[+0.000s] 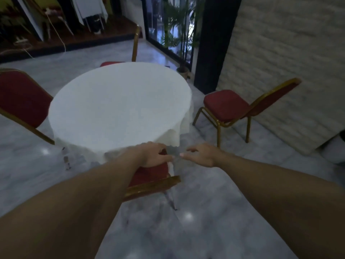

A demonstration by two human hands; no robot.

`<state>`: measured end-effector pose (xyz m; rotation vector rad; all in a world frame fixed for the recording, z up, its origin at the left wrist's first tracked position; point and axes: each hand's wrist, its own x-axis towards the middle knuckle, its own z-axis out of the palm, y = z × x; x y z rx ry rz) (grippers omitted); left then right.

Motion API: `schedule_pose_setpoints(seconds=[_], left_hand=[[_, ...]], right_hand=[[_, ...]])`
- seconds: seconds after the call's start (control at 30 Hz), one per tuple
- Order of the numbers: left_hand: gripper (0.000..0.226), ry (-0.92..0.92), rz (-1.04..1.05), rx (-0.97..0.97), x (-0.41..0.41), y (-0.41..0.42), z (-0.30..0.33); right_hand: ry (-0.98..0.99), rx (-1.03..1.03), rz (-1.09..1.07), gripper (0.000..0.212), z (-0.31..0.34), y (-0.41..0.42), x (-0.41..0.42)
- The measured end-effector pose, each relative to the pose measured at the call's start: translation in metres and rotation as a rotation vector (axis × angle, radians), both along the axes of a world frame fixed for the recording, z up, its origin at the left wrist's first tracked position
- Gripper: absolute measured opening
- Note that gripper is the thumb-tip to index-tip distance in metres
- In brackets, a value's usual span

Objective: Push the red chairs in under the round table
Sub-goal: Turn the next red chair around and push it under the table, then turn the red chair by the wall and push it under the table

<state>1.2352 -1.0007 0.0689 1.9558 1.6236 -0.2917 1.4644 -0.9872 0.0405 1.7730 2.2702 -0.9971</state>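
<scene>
The room is dim with a cool, bluish cast. Daylight enters through the glass door (168,25) at the back, behind the potted palm (179,34). The white tablecloth (119,101) is the brightest surface and looks washed out and soft, with little fold detail. Small glare spots sit on the polished marble floor (188,215). The whole picture is slightly blurred. Wide-angle distortion bends the stone wall (289,62) and stretches the forearms at the lower edges.
</scene>
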Motion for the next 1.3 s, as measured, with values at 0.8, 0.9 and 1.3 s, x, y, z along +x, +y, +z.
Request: schedule_pose_setpoints(seconds=[0.8,0.9,1.3], left_hand=[[0.064,-0.125,-0.186,0.055,0.348,0.228,0.024],[0.051,-0.138,-0.235,0.027,0.386,0.273,0.024],[0.073,-0.189,-0.287,0.046,0.554,0.407,0.026]], right_hand=[[-0.074,0.137,-0.268,0.112,0.044,0.187,0.344],[-0.043,0.132,-0.304,0.088,0.056,0.213,0.378],[-0.094,0.125,-0.405,0.113,0.048,0.326,0.543]])
